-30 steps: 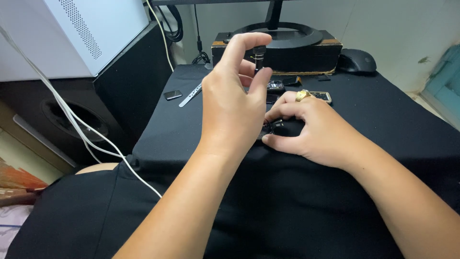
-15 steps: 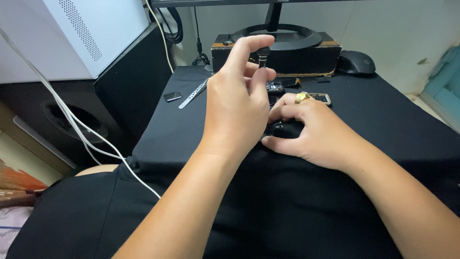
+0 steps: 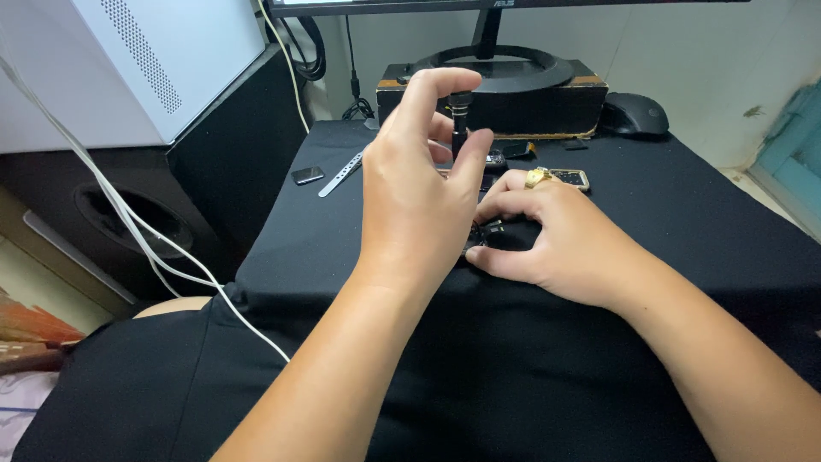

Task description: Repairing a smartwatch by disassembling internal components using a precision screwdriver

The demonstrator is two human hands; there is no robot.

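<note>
Screwdriver (image 3: pixel 460 120) upright, black, pinched at top between left hand (image 3: pixel 419 197) thumb and fingertips, tip down on small dark device (image 3: pixel 487 235) on black-covered bench (image 3: pixel 684 214). Right hand (image 3: pixel 556 239) curled, pressing device flat. Work looks midway: device partly hidden, screw state unclear. Count: one screwdriver, one device, two hands, one mouse (image 3: pixel 634 114), one tweezers (image 3: pixel 342 173).

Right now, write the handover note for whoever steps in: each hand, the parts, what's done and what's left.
Left hand: raised, fingertips pinching the top of a small black screwdriver held upright.
Right hand: flat on the black cloth, pinning a small dark device, mostly hidden under both hands.
Nearby: metal tweezers, small black chip, gold-edged part.
Done: cannot tell which screws are out.
Left: likely more screw work on the device.
</note>
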